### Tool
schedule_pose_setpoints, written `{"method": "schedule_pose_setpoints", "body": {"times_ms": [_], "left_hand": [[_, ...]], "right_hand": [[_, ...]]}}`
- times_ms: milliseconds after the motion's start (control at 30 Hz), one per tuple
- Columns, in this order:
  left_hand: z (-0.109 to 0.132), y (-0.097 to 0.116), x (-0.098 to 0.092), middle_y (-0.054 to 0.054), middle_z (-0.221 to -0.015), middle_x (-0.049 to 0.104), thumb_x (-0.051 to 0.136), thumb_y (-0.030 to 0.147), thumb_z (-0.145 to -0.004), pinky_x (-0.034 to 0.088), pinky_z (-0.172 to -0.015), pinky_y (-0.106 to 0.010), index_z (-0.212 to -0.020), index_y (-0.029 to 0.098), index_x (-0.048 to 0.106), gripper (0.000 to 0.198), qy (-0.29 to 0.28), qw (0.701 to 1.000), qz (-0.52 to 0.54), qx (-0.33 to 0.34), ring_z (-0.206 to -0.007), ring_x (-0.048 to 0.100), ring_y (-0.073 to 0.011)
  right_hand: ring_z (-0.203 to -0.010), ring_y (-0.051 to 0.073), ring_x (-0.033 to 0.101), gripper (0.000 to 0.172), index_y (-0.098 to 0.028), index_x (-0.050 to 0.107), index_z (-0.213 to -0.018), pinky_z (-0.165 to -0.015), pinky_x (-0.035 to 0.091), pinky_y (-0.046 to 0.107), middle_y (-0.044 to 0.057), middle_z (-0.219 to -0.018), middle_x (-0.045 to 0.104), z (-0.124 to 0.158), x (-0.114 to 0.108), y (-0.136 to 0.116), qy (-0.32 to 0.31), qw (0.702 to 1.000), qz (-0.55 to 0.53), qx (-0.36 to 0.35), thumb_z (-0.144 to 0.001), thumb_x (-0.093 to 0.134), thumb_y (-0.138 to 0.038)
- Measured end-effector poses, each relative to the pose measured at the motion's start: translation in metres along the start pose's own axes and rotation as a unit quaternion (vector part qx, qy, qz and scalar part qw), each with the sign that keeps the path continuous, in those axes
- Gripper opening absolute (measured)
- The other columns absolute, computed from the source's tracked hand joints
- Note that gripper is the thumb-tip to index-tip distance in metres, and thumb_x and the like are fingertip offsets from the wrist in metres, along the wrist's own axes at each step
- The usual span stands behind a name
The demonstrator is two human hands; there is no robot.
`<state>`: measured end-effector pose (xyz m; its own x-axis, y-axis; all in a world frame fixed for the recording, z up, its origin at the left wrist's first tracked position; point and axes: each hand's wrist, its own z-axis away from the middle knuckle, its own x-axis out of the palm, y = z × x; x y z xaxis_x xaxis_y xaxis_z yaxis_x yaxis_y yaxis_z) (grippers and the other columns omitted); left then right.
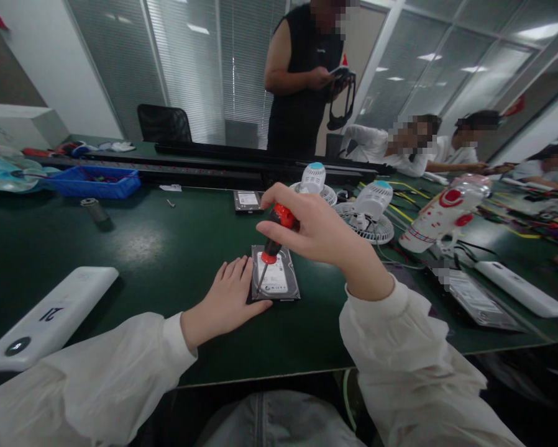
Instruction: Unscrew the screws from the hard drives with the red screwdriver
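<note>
A silver hard drive (288, 279) with a white label lies flat on the green table in front of me. Along its left edge rests my left hand (225, 298), fingers stretched out flat and the thumb at the drive's near edge. My right hand (314, 226) is closed around the red and black handle of a screwdriver (273, 243). The screwdriver leans, its shaft pointing down to the lower left part of the drive. Whether the tip sits in a screw is too small to tell.
Another hard drive (247, 200) lies farther back. White fans (370, 214) and a patterned bottle (442, 214) stand on the right. To the left are a white power bank (50, 316), a metal cylinder (96, 211) and a blue tray (95, 182). Several people are across the table.
</note>
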<state>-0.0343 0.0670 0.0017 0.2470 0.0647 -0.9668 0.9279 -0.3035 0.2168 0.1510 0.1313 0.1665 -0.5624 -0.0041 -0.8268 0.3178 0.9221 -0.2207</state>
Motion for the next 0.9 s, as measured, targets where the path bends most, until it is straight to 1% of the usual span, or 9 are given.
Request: {"method": "schedule_pose_setpoints", "body": {"times_ms": [100,200,267,400,567,633,767,833,900], "left_hand": [[0.0002,-0.0004,-0.0006,-0.027,-0.162,0.038,0.046,0.075,-0.091,0.026,-0.123,-0.063,-0.159,0.009,0.028,0.096,-0.002,1.0,-0.004,0.0,-0.152,0.034,-0.0426],[0.0002,0.0003,-0.0026,-0.029,-0.163,0.036,0.045,0.074,-0.092,0.025,-0.124,-0.063,-0.158,0.005,0.028,0.098,-0.022,1.0,-0.005,-0.003,-0.153,0.032,-0.0432],[0.0,0.0011,-0.0037,-0.029,-0.163,0.035,0.045,0.074,-0.092,0.025,-0.124,-0.063,-0.158,0.004,0.028,0.098,-0.026,1.0,-0.002,-0.002,-0.153,0.032,-0.0436],[-0.0003,0.0027,-0.004,-0.029,-0.163,0.036,0.049,0.071,-0.092,0.026,-0.123,-0.063,-0.158,0.004,0.028,0.097,-0.018,1.0,-0.008,-0.006,-0.152,0.033,-0.0433],[-0.0005,0.003,-0.0026,-0.028,-0.161,0.04,0.052,0.071,-0.09,0.026,-0.123,-0.062,-0.158,0.006,0.029,0.096,-0.004,1.0,-0.009,-0.006,-0.151,0.036,-0.0422],[-0.0005,0.0027,-0.0023,-0.028,-0.161,0.039,0.052,0.071,-0.09,0.026,-0.124,-0.062,-0.158,0.006,0.03,0.097,-0.007,1.0,-0.007,-0.005,-0.152,0.035,-0.0426],[-0.0004,0.0024,-0.0027,-0.028,-0.162,0.038,0.052,0.071,-0.091,0.025,-0.124,-0.061,-0.158,0.004,0.03,0.097,-0.014,1.0,-0.004,-0.009,-0.152,0.034,-0.0432],[-0.0002,0.0021,-0.0026,-0.028,-0.162,0.039,0.052,0.071,-0.09,0.026,-0.124,-0.06,-0.158,0.005,0.03,0.097,-0.009,1.0,-0.002,-0.01,-0.152,0.034,-0.0429],[0.0,0.0014,-0.0019,-0.027,-0.162,0.039,0.05,0.073,-0.09,0.026,-0.124,-0.06,-0.159,0.007,0.03,0.097,-0.006,1.0,-0.002,-0.008,-0.152,0.035,-0.0424]], "right_hand": [[-0.073,0.013,0.05,0.026,-0.016,0.053,-0.113,-0.069,0.035,0.029,0.0,-0.089,0.057,0.0008,-0.0014,-0.0001,-0.007,1.0,-0.016,-0.008,-0.098,0.05,-0.036],[-0.082,0.014,0.052,0.03,-0.015,0.05,-0.116,-0.074,0.04,0.029,0.004,-0.102,0.058,0.0008,-0.0021,-0.0006,-0.017,0.998,-0.057,-0.029,-0.087,0.051,-0.022],[-0.073,0.012,0.05,0.029,-0.016,0.051,-0.115,-0.07,0.038,0.027,-0.001,-0.09,0.056,0.0002,-0.0015,-0.0009,-0.012,0.998,-0.055,-0.025,-0.087,0.055,-0.023],[-0.061,0.009,0.044,0.027,-0.017,0.055,-0.106,-0.063,0.03,0.026,-0.006,-0.071,0.049,-0.0005,-0.0013,-0.0011,0.003,1.0,0.003,0.012,-0.094,0.06,-0.04],[-0.085,0.013,0.055,0.027,-0.013,0.053,-0.114,-0.077,0.04,0.028,0.004,-0.103,0.06,0.0002,-0.0033,-0.0006,-0.01,0.999,-0.043,-0.029,-0.088,0.053,-0.021],[-0.077,0.011,0.053,0.027,-0.014,0.053,-0.114,-0.073,0.04,0.026,0.001,-0.093,0.058,0.0001,-0.0025,-0.0007,-0.007,0.998,-0.059,-0.033,-0.088,0.054,-0.022],[-0.057,0.008,0.039,0.031,-0.017,0.055,-0.108,-0.061,0.029,0.025,-0.008,-0.066,0.043,-0.001,-0.0008,-0.0008,0.01,1.0,-0.008,0.004,-0.095,0.06,-0.044],[-0.063,0.01,0.046,0.03,-0.017,0.055,-0.109,-0.065,0.032,0.026,-0.005,-0.074,0.052,-0.001,-0.0013,-0.0004,0.008,1.0,0.003,0.004,-0.097,0.057,-0.044],[-0.082,0.015,0.055,0.025,-0.016,0.054,-0.113,-0.075,0.04,0.03,0.003,-0.098,0.061,-0.0007,-0.0023,0.0003,0.001,0.999,-0.024,-0.021,-0.096,0.052,-0.035]]}}
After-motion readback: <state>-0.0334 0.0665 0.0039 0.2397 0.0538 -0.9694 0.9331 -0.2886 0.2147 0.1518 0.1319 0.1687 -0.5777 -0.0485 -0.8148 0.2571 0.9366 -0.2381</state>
